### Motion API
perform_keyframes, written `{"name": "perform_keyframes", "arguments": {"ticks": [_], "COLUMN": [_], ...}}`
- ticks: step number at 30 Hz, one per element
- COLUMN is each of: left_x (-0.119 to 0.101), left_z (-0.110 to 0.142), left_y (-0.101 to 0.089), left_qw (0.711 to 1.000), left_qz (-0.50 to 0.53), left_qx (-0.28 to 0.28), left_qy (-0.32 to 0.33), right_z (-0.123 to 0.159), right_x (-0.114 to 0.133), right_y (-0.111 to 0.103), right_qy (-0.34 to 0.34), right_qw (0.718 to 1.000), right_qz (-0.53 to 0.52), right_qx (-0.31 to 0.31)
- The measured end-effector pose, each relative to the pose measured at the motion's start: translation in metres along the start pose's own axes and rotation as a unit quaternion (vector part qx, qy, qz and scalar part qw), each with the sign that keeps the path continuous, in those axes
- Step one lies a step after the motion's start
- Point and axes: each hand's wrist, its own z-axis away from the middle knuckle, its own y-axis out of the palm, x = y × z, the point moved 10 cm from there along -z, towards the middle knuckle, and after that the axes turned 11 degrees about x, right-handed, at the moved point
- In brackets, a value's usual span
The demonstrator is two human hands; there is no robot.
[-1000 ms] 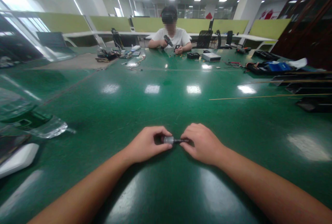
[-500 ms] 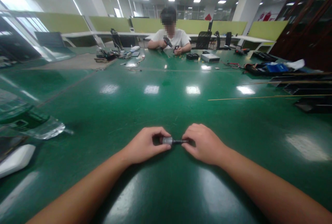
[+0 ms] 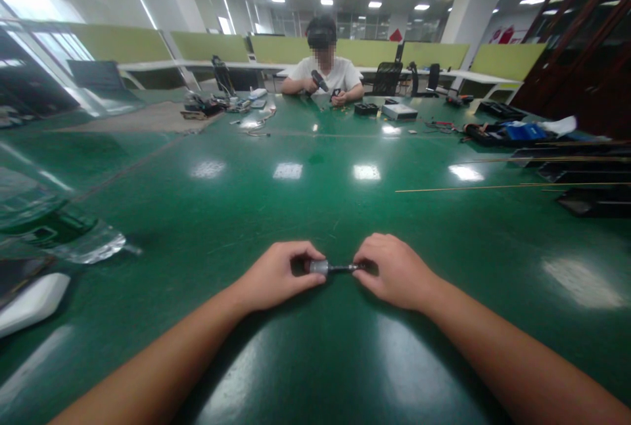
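Low over the green table (image 3: pixel 315 208), my left hand (image 3: pixel 279 275) is closed, with thumb and fingers pinching a small grey cylinder with a thin dark shaft (image 3: pixel 319 268). The shaft points right, and its far end has a shiny metallic look. My right hand (image 3: pixel 394 272) is closed in a pinch at that end, its fingertips touching the shaft tip. The cylinder's left end is partly hidden inside my left hand. What exact kind of part it is, I cannot make out.
A clear plastic bottle (image 3: pixel 83 234) lies at left, near a white object (image 3: pixel 34 303). Thin yellow rods (image 3: pixel 458 187) and black trays (image 3: pixel 596 201) are at right. Across the table a person (image 3: pixel 323 73) holds a dark tool. Boxes, cables and tools lie along the far side.
My right hand has shifted slightly right along the shaft, so more of the shaft shows between the hands. My left hand stays nearly in place with the cylinder.
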Motion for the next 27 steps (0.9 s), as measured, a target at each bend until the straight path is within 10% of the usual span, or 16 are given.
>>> {"name": "perform_keyframes", "arguments": {"ticks": [16, 27], "left_x": [0.001, 0.0], "left_z": [0.0, -0.001], "left_y": [0.0, 0.001], "left_qw": [1.0, 1.0], "left_qz": [-0.016, -0.008], "left_qx": [-0.01, -0.021], "left_qy": [0.006, 0.022], "right_z": [0.003, -0.016], "right_x": [-0.016, 0.017], "right_y": [-0.012, 0.01], "right_qy": [0.033, -0.033], "right_qw": [0.999, 0.999], "right_qz": [0.018, -0.022], "right_qx": [0.032, 0.012]}}
